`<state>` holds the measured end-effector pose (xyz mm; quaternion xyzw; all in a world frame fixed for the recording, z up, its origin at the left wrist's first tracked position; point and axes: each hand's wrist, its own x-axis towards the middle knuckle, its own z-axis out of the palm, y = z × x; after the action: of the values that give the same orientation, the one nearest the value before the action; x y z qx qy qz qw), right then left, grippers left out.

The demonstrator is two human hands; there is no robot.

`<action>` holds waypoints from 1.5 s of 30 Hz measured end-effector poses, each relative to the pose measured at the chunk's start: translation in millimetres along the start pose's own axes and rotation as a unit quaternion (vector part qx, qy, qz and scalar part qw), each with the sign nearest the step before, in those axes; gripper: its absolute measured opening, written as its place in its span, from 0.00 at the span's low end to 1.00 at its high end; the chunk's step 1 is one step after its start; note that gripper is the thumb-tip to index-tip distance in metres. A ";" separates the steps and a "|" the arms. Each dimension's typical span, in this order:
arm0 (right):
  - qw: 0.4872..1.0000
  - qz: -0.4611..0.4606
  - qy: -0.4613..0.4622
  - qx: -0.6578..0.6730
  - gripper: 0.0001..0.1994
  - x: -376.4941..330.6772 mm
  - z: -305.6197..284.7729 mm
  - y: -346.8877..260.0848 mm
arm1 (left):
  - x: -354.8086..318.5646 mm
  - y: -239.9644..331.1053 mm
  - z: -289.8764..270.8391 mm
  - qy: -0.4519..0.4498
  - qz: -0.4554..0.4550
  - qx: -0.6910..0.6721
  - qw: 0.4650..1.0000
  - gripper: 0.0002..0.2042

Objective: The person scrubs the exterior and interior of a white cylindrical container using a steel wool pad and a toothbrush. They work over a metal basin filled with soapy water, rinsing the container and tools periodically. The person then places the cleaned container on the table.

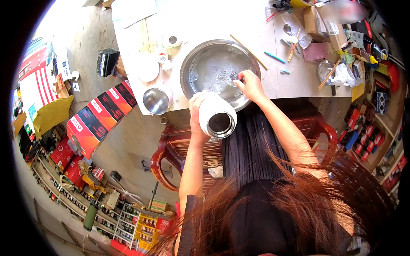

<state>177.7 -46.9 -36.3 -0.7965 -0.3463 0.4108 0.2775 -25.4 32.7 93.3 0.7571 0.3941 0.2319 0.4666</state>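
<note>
A wide metal basin [184,81] stands at the table's near edge with sudsy water [213,70] in it. My left hand [195,113] is wrapped round a white vacuum flask [212,106] from its left side. The flask tilts over the basin's near rim, its round metal-lined mouth facing me; its inside looks dark. Over the basin's right side, my right hand [252,86] has its fingers pinched together at the suds. A small dark patch shows at the fingertips, too unclear to name.
Left of the basin are a steel-lined cup [156,101], a white round lid [148,70] and small white parts [166,65]. A thin stick [249,52] and a teal pen [274,57] lie to the right. Beyond them sits a glass bowl [325,70]. A wooden chair [159,160] is below.
</note>
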 end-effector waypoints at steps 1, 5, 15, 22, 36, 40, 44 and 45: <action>1.000 -0.002 0.004 0.003 0.14 0.3 0.7 0.1 | 0.4 -0.1 -1.6 -0.003 0.004 0.008 1.000 0.31; 1.000 0.004 0.006 0.009 0.14 1.3 0.9 -5.1 | -4.0 -12.5 -5.1 -0.020 0.017 0.025 0.999 0.33; 0.999 -0.033 0.013 -0.001 0.13 3.7 -7.1 -12.7 | -3.8 -11.6 -11.9 -0.038 0.003 0.019 0.999 0.41; 0.999 -0.034 0.021 -0.018 0.13 4.7 -16.9 -18.7 | 0.3 -9.5 -8.7 -0.045 -0.012 0.018 0.999 0.37; 0.989 -0.025 0.091 0.111 0.14 12.0 -45.8 -17.3 | 2.8 -14.4 2.6 -0.059 -0.119 -0.053 0.990 0.40; 0.972 0.033 0.175 0.155 0.14 21.4 -66.8 -0.8 | 5.7 -24.0 14.7 -0.074 -0.287 -0.048 0.954 0.39; 0.963 0.041 0.260 0.054 0.15 44.3 -80.3 42.4 | 12.6 -60.8 27.0 -0.193 -0.338 0.152 0.908 0.37; 0.962 0.048 0.265 0.037 0.15 52.7 -82.1 56.9 | 16.8 -63.6 31.2 -0.235 -0.353 0.216 0.880 0.36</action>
<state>287.9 -53.2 -60.2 -0.8814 -0.2064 0.2102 0.3692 -17.4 46.2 22.2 0.6820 0.5543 -0.2233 0.4216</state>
